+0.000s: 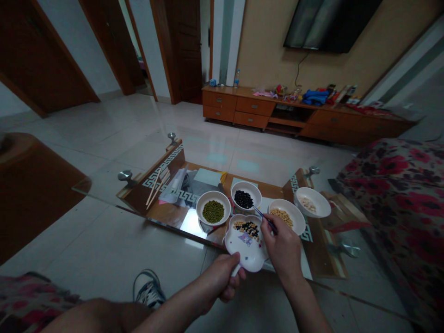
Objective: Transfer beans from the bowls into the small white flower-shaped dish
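My left hand (227,277) grips the short handle of a white scalloped plate (252,259) with a cartoon print. Black beans and yellow soybeans lie mixed toward the plate's far side. In my right hand (282,249), thin dark-blue tweezers (265,216) are pinched, their tip at the near right rim of the white bowl of black beans (243,199). Left of that stands a bowl of green mung beans (212,211). To the right is a bowl of soybeans (281,217), partly behind my right hand. Farther right, another bowl (321,208) contains pale pieces.
The bowls stand on a glass-topped table (163,226) with metal fittings. Wooden chopsticks (153,188) and papers (178,185) lie at its left. A brown paper bag (347,210) is beside the rightmost bowl. Beyond are a low TV cabinet (255,107) and a floral-covered seat (398,199).
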